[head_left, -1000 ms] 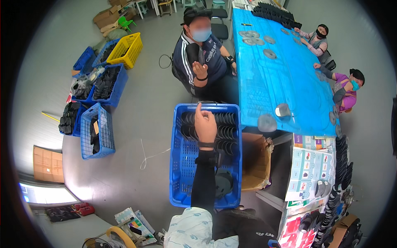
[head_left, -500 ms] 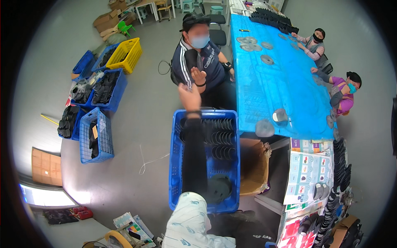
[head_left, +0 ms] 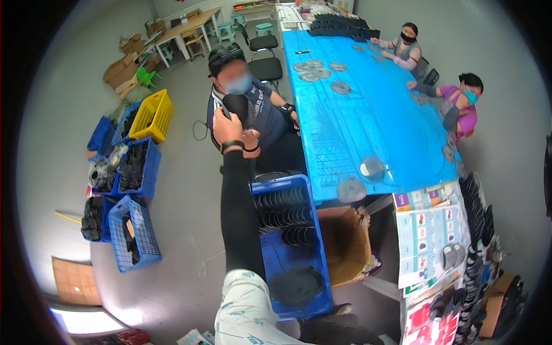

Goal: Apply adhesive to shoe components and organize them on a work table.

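Left hand (head_left: 225,127) closed around black rounded piece (head_left: 236,107), fingers (head_left: 221,119) wrapping its lower part, above blue crate (head_left: 289,260).

Left of my long blue table (head_left: 368,132): yellow crate (head_left: 154,115) and three blue crates (head_left: 135,233). Beside its near end, an open cardboard box (head_left: 344,244); two seated people (head_left: 454,100) along its far side

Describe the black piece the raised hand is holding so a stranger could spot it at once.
Start at the blue crate beside the blue table. Follow the black sleeve up to the hand. The black piece is held up there, not stacked in rows.
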Demonstrator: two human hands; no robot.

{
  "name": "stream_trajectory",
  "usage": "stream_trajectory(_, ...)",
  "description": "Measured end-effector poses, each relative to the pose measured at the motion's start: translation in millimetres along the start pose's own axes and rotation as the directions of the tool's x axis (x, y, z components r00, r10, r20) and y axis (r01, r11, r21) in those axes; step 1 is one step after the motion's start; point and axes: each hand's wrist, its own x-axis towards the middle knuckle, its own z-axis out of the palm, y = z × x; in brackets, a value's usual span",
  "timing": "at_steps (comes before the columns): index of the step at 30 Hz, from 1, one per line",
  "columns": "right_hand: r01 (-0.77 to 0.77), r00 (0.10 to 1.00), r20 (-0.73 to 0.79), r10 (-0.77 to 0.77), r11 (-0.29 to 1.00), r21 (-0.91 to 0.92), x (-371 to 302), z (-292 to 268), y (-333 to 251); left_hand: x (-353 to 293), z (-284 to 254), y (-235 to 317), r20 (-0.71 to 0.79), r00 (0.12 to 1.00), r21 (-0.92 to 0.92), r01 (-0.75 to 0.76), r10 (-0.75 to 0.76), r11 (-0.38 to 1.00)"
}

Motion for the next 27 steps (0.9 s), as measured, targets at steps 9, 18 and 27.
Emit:
stream_trajectory(9,-0.004,0.961,-0.276,0.021,0.998,0.06,-42.8,-84.9,-6.9,-225.0,-175.9,225.2,0.415,0.903,-0.168,-0.048,0.115,0.985)
stream_trajectory(18,0.009,0.863,-0.505,0.001,1.0,0.018,-86.4,-202.7,7.1,-335.0,-206.3,312.2,0.642,0.756,-0.497,0.287,0.124,0.819)
stream_trajectory(27,0.087,0.704,-0.506,-0.498,0.767,-0.635,-92.3,-244.4,28.1,-369.1,-205.4,351.2,0.731,0.68,-0.496,0.588,-0.059,0.639)
